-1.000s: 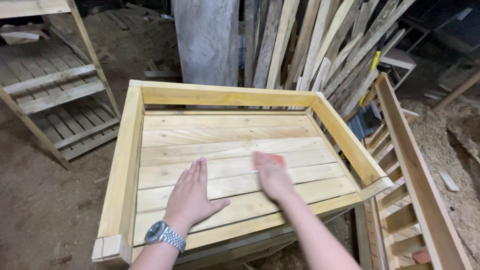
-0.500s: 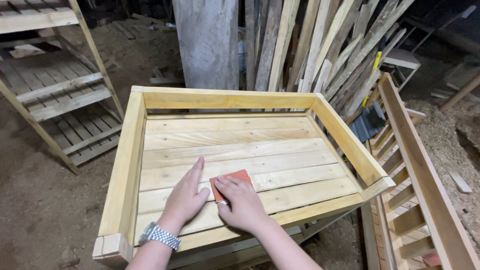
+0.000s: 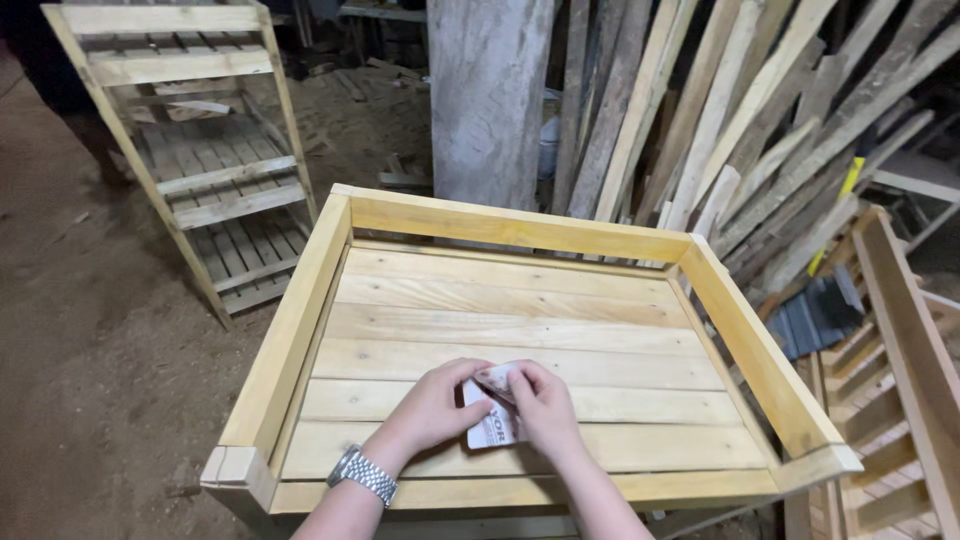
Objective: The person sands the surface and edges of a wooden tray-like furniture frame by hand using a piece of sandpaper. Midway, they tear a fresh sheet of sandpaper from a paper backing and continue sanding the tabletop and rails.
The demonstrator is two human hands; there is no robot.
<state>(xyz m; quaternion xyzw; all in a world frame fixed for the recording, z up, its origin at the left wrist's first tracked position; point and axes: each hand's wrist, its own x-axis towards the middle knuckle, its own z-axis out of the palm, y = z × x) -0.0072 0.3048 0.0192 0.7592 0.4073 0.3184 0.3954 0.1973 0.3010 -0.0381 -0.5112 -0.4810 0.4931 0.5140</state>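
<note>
A light wooden tray-like frame [image 3: 300,310] with a slatted floor and raised side rails stands in front of me. Over its near slats both my hands hold a small sheet of sandpaper [image 3: 492,425], its pale printed back facing up and a reddish corner folded at the top. My left hand [image 3: 430,410], with a metal watch on the wrist, grips the sheet's left edge. My right hand [image 3: 545,405] pinches its right side and top corner.
A slatted wooden rack [image 3: 185,150] leans at the back left. A thick grey post [image 3: 485,95] rises behind the tray, with many planks [image 3: 720,120] leaning beside it. More wooden frames [image 3: 900,380] lie at the right. The dirt floor [image 3: 90,350] spreads to the left.
My right hand slid the sandpaper from the right part of the slats toward the left hand. The left hand lifted off the wood, and both hands now hold the sheet, turned pale side up.
</note>
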